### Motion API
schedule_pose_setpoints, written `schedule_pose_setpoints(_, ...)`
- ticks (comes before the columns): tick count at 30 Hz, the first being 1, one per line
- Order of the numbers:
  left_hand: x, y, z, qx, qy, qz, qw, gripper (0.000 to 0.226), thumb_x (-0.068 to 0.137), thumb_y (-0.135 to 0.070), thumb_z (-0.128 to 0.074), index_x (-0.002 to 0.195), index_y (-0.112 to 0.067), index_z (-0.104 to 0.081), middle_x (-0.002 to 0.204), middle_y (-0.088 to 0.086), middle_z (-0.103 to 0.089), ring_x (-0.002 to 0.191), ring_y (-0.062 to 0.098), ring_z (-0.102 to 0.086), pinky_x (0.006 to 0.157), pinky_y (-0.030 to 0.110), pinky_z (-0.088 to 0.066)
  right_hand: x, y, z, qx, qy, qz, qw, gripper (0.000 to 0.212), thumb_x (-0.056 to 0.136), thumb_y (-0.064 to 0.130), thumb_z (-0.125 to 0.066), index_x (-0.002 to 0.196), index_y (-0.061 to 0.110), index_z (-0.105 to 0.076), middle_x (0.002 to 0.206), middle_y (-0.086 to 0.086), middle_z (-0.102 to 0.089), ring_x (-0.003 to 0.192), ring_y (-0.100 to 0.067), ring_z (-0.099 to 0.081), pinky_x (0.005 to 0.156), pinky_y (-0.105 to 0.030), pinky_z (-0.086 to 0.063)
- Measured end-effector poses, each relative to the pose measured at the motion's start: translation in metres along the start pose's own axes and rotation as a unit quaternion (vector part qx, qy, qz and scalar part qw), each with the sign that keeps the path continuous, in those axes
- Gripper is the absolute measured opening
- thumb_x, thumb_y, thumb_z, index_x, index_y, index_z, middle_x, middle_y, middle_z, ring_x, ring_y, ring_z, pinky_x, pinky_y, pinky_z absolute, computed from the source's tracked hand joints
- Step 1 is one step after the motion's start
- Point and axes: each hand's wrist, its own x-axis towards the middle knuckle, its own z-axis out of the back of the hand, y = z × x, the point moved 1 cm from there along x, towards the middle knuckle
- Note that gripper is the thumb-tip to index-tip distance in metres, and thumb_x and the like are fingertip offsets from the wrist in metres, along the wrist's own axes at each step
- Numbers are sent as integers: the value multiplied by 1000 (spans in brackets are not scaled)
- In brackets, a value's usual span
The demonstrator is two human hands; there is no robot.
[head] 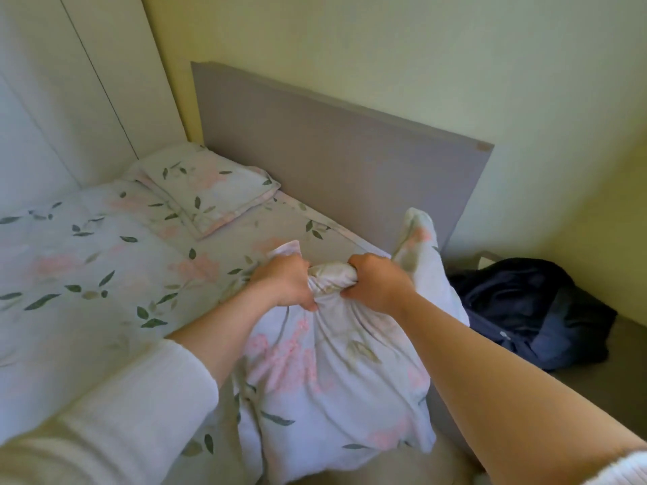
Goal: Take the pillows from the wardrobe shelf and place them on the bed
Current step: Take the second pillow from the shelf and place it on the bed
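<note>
Hands, two, grip one pillow (329, 372).

Bare bedspread (252, 236) between far pillow (206, 190) and headboard (350, 162).

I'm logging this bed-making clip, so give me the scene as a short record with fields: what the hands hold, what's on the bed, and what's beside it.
left hand: gripping bunched top edge of floral pillow
right hand: gripping the same edge
held pillow: at the near edge of the bed
second pillow: lying flat by the headboard
bed: floral cover
headboard: grey
dark clothing: heaped right of the bed
</note>
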Motion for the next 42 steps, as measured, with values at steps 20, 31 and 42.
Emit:
schedule_pose_setpoints(20,190,91,-72,93,-66,229,967,49,92,-15,-49,138,-20,-33,141,6,-42,126,29,-41,95,39,-39,220,-64,-156,-26,217,112,969,54,93,23,-43,144,29,-25,156,0,-19,141,-24,-24,113,-41,-18)
schedule_pose_setpoints(31,94,92,-187,-59,2,305,951,57,95,-34,-47,144,-21,-23,155,6,-22,139,31,-27,109,42,-32,146,-62,-221,4,333,38,942,55,95,30,-40,146,28,-19,158,0,-11,142,-28,-18,113,-45,-19)
schedule_pose_setpoints(42,93,125,-250,-233,-77,426,871,75,88,-56,-46,147,-37,-4,159,4,3,145,34,-5,113,56,-22,125,-76,-289,87,182,-185,962,67,89,51,-44,146,37,-11,159,-2,1,144,-29,-7,112,-54,-16)
